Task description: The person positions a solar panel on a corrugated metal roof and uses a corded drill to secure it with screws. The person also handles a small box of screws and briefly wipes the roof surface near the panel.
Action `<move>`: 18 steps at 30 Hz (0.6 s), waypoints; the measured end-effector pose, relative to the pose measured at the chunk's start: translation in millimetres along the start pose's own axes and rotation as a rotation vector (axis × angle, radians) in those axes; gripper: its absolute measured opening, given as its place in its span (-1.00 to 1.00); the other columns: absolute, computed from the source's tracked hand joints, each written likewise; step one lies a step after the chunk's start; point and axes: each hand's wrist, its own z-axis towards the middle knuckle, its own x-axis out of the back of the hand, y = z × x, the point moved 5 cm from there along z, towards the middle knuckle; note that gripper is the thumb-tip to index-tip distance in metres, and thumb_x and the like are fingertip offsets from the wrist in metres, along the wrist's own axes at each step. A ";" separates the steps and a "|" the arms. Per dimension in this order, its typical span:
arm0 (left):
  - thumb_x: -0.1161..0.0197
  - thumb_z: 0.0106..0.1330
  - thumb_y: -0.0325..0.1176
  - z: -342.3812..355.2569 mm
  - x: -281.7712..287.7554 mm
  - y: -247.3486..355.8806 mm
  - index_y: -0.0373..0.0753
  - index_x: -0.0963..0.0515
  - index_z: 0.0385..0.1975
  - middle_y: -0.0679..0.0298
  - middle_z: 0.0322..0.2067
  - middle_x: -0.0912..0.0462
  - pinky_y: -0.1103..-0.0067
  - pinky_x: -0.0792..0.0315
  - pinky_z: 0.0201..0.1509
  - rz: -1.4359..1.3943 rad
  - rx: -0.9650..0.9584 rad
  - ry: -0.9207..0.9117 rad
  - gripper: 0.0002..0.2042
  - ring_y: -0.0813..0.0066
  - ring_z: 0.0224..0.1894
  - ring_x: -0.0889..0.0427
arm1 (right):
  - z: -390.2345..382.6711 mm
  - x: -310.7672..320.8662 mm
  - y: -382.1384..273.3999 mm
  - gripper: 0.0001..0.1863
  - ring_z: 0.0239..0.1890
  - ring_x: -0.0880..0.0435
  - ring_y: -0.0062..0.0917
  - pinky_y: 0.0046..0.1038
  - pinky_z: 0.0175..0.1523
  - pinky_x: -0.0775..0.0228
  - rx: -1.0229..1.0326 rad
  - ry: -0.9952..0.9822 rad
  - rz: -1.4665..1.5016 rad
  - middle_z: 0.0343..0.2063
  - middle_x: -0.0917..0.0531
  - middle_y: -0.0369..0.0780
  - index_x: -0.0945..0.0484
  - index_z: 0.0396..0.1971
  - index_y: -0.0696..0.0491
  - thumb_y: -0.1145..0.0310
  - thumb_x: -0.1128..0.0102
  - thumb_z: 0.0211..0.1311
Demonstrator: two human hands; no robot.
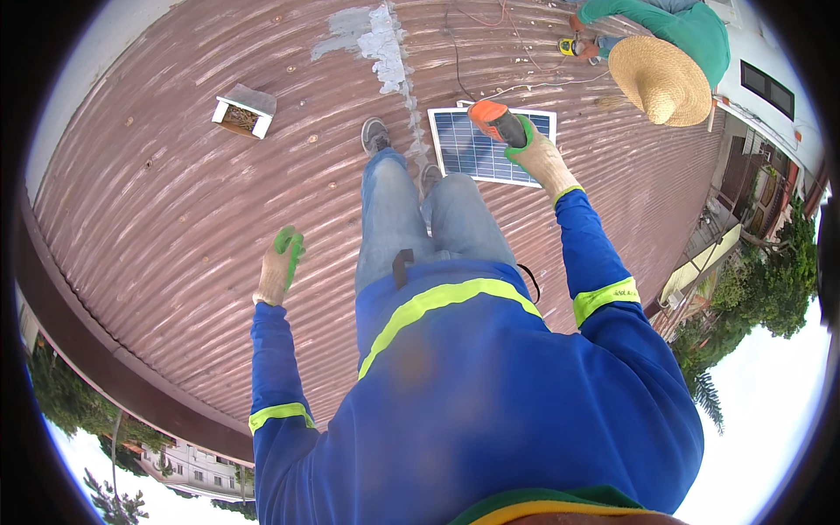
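My right hand (540, 163), in a cream glove with a green palm, is wrapped round the handle of an orange and black cordless drill (496, 121). The drill is over a small framed solar panel (455, 150) lying on the roof in front of my feet, and it covers part of it. My left hand (282, 261), gloved the same way, hangs out to the left over the metal sheets. Its fingers are loosely bent, and nothing shows in them.
Brown corrugated roofing (201, 219) spreads all around. An opened white box (245, 112) with small brown pieces inside lies at the far left. At the far right crouches a co-worker in a straw hat (662, 80), holding a yellow and black tool (569, 47). Cables (551, 85) trail beyond the panel.
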 end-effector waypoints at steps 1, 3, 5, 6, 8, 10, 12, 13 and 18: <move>-0.30 0.53 -0.17 4.0 17.6 3.1 -0.21 -0.45 0.39 0.29 0.01 -0.73 0.61 -0.46 -0.21 0.085 -0.008 -0.026 -0.49 0.54 -0.13 -0.66 | 4.6 1.4 -1.3 -0.08 0.15 -0.68 0.01 -0.11 0.22 -0.53 -0.002 0.005 -0.027 0.08 -0.71 0.07 -0.24 0.51 -0.10 0.26 -0.38 0.09; -0.30 0.53 -0.13 18.9 71.9 15.5 -0.24 -0.43 0.40 0.31 0.02 -0.71 0.59 -0.45 -0.18 0.259 -0.001 -0.008 -0.46 0.57 -0.15 -0.62 | 17.5 7.0 -2.9 -0.07 0.15 -0.68 0.02 -0.11 0.22 -0.53 0.020 0.024 -0.061 0.06 -0.71 0.09 -0.21 0.53 -0.09 0.24 -0.37 0.10; -0.28 0.53 -0.02 28.7 146.5 38.0 -0.25 -0.44 0.39 0.31 0.02 -0.70 0.56 -0.47 -0.14 0.306 -0.071 0.179 -0.42 0.55 -0.13 -0.64 | 31.3 11.0 -1.8 -0.06 0.14 -0.68 0.03 -0.11 0.22 -0.53 0.032 0.030 -0.074 0.04 -0.71 0.11 -0.18 0.54 -0.06 0.22 -0.36 0.11; -0.26 0.54 0.01 29.9 187.1 54.7 -0.25 -0.44 0.40 0.30 0.05 -0.68 0.54 -0.49 -0.09 0.373 -0.117 0.268 -0.42 0.51 -0.08 -0.66 | 37.3 13.1 -2.2 -0.06 0.14 -0.68 0.03 -0.11 0.22 -0.53 0.080 0.061 -0.076 0.04 -0.71 0.11 -0.18 0.54 -0.04 0.21 -0.36 0.12; -0.24 0.54 0.05 25.9 266.8 97.6 -0.19 -0.38 0.47 0.26 0.20 -0.63 0.51 -0.47 0.05 0.412 -0.160 0.496 -0.36 0.42 0.07 -0.67 | 49.0 16.4 0.9 -0.05 0.14 -0.68 0.03 -0.11 0.22 -0.53 0.143 0.103 -0.080 0.04 -0.71 0.12 -0.18 0.53 0.00 0.18 -0.36 0.12; -0.19 0.56 0.08 6.3 318.5 144.7 -0.17 -0.30 0.53 0.24 0.36 -0.53 0.46 -0.38 0.33 0.278 -0.256 0.657 -0.33 0.37 0.28 -0.58 | 59.5 16.0 9.4 -0.05 0.14 -0.68 0.02 -0.11 0.24 -0.52 0.192 0.138 -0.067 0.04 -0.71 0.10 -0.20 0.52 0.03 0.17 -0.37 0.11; -0.13 0.61 0.03 -23.6 321.1 191.0 -0.17 -0.29 0.54 0.19 0.40 -0.51 0.41 -0.35 0.41 0.276 -0.475 0.758 -0.37 0.35 0.32 -0.56 | 70.1 13.9 22.7 -0.06 0.14 -0.68 0.01 -0.12 0.24 -0.52 0.256 0.186 -0.058 0.05 -0.71 0.09 -0.21 0.52 0.02 0.16 -0.38 0.11; -0.12 0.62 0.00 -37.2 295.9 200.6 -0.18 -0.30 0.53 0.17 0.39 -0.51 0.40 -0.35 0.42 0.363 -0.565 0.710 -0.39 0.34 0.33 -0.56 | 75.0 11.8 32.0 -0.06 0.14 -0.69 0.00 -0.12 0.25 -0.52 0.273 0.182 -0.047 0.05 -0.71 0.09 -0.21 0.52 0.02 0.16 -0.37 0.12; -0.19 0.62 -0.18 -112.1 81.0 163.9 -0.23 -0.36 0.48 0.06 0.27 -0.63 0.41 -0.44 0.35 0.718 -0.503 0.747 -0.48 0.33 0.27 -0.63 | 89.0 2.5 97.1 -0.09 0.15 -0.69 -0.02 -0.15 0.27 -0.53 0.319 0.130 0.061 0.05 -0.71 0.08 -0.23 0.50 0.04 0.15 -0.38 0.14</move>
